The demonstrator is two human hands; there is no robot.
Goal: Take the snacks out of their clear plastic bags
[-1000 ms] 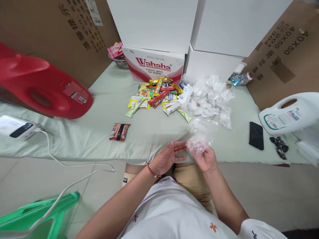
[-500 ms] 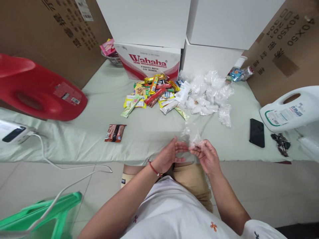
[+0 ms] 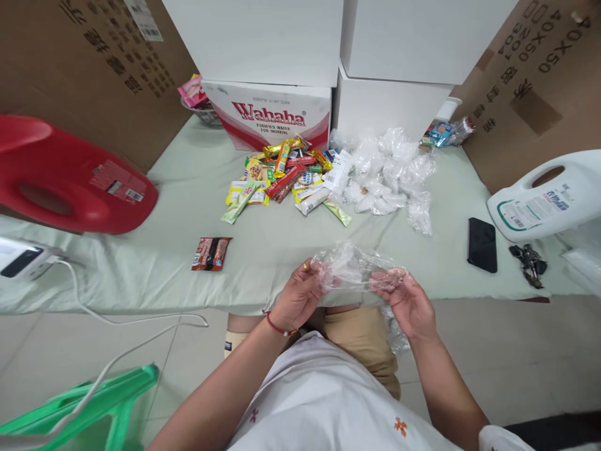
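Our left hand (image 3: pixel 298 294) and right hand (image 3: pixel 414 308) hold opposite ends of a clear plastic bag (image 3: pixel 347 266), spread on our side of the snack pile (image 3: pixel 285 181), slightly rightward. If we tug too hard, its thin film could split, and brushing the crumpled bags (image 3: pixel 394 172) just right of the pile could tangle them together.

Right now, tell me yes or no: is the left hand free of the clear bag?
No, the left hand and the right hand both hold the clear bag, which spreads between them.
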